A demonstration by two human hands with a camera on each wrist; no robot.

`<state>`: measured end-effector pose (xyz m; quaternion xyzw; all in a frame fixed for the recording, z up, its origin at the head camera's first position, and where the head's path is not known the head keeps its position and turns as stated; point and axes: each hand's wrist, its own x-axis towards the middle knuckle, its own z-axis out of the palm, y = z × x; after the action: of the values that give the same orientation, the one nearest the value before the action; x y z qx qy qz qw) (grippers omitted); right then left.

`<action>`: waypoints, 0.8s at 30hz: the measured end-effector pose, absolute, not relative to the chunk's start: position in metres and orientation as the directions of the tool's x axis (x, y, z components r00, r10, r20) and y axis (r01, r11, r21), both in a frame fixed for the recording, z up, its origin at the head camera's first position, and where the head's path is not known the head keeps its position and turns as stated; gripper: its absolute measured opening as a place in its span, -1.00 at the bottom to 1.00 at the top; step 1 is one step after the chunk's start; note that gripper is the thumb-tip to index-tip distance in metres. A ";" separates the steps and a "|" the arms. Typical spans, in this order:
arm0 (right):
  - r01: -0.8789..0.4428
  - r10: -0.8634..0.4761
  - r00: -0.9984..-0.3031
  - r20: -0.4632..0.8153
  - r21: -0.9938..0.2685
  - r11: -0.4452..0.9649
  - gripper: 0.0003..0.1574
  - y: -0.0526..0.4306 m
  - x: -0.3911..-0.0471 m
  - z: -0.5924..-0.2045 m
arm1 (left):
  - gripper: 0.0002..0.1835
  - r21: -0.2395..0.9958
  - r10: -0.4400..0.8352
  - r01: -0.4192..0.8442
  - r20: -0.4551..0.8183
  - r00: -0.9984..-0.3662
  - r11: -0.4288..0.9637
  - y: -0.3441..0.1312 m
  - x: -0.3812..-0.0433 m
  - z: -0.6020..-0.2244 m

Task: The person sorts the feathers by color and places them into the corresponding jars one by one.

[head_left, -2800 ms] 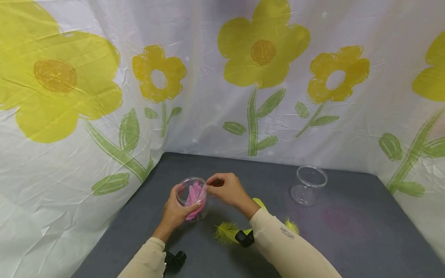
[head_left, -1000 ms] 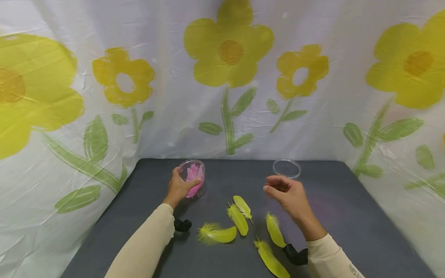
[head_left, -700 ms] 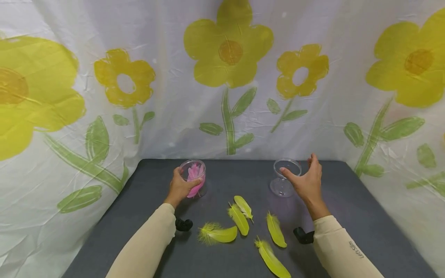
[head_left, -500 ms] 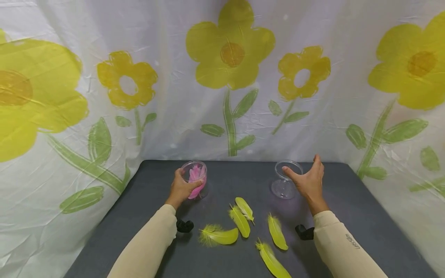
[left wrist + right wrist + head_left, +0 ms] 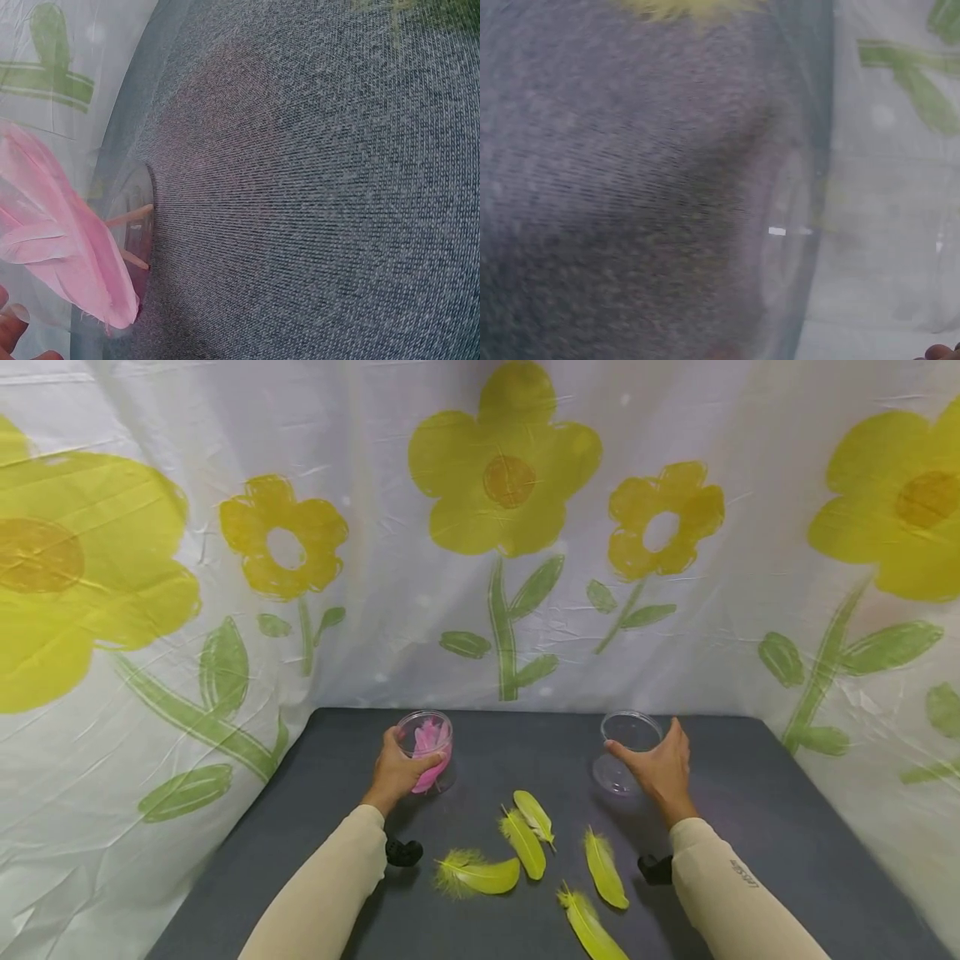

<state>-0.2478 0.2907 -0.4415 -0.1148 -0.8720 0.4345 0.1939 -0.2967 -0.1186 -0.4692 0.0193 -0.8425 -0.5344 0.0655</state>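
A clear plastic jar [image 5: 425,713] at the back left holds several pink feathers [image 5: 429,750]. My left hand [image 5: 395,771] grips its near side, thumb across the front. In the left wrist view, the pink feathers [image 5: 67,240] lean inside the jar, whose base is down on the cloth; fingertips show at the lower left. At the back right, my right hand [image 5: 663,768] curls round a second clear jar [image 5: 631,714], with nothing visible in it. The thumb crosses its front wall and the fingers lie along its right side. The right wrist view is blurred.
Several yellow feathers [image 5: 525,843] lie loose on the dark grey table [image 5: 495,752] between the arms, one [image 5: 588,927] near the front. A flower-printed curtain [image 5: 360,635] hangs behind and at both sides. Black wrist cameras [image 5: 405,852] sit under the forearms.
My right hand has left the pink feathers' jar and moved right to the other jar, opened beside it, then lowered and closed round it. My left hand has kept hold of its jar.
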 end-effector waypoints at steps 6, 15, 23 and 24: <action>0.062 0.374 -0.896 0.240 -0.766 0.640 0.58 0.290 -0.253 -0.453 | 0.17 0.905 -0.109 0.029 0.083 -0.991 0.423 -0.117 -0.295 -0.471; 0.104 0.401 -0.891 0.214 -0.763 0.638 0.49 0.286 -0.255 -0.457 | 0.25 0.880 -0.092 0.066 0.124 -0.988 0.471 -0.120 -0.292 -0.474; 0.087 0.420 -0.873 0.246 -0.771 0.631 0.38 0.285 -0.258 -0.456 | 0.36 0.886 -0.130 0.020 0.090 -0.987 0.464 -0.133 -0.283 -0.473; 0.086 0.418 -0.875 0.244 -0.772 0.630 0.38 0.285 -0.257 -0.456 | 0.34 0.887 -0.135 0.014 0.086 -0.987 0.461 -0.136 -0.280 -0.473</action>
<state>-0.2575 0.2847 -0.4555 -0.1431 -0.8793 0.4056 0.2047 -0.2798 -0.1360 -0.4727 0.0357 -0.8516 -0.5179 0.0721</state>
